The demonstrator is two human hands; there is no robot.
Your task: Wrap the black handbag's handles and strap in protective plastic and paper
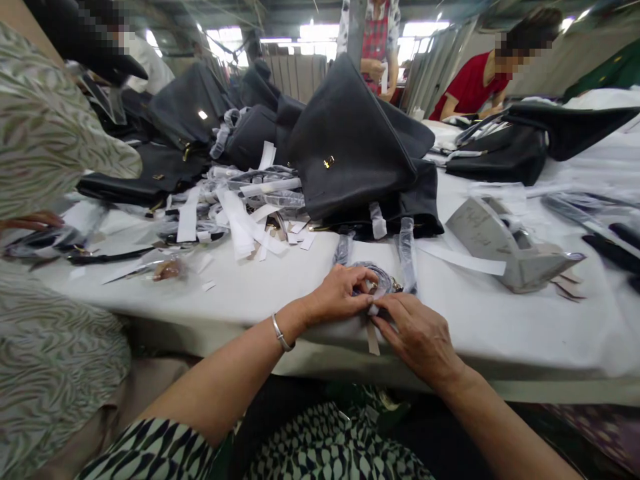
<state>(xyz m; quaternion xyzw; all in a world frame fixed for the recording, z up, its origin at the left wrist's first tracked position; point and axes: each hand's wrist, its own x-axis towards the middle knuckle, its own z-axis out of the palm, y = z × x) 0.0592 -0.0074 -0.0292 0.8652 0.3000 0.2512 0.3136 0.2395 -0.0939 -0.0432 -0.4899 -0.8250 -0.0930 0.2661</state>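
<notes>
A black leather handbag (350,140) stands on the white table (500,313) in front of me, its plastic-wrapped handle straps (406,257) running down toward the near edge. My left hand (340,293) pinches the wrapped strap end by its metal ring. My right hand (417,333) meets it from the right, fingers closed on a small paper strip (373,337) at the same spot. A silver bracelet sits on my left wrist.
Loose white paper strips (240,220) and plastic wrap litter the table centre-left. More black bags (185,113) pile at the back and right (500,157). A grey cardboard piece (505,247) lies to the right. One person sits close on my left; others work beyond the table.
</notes>
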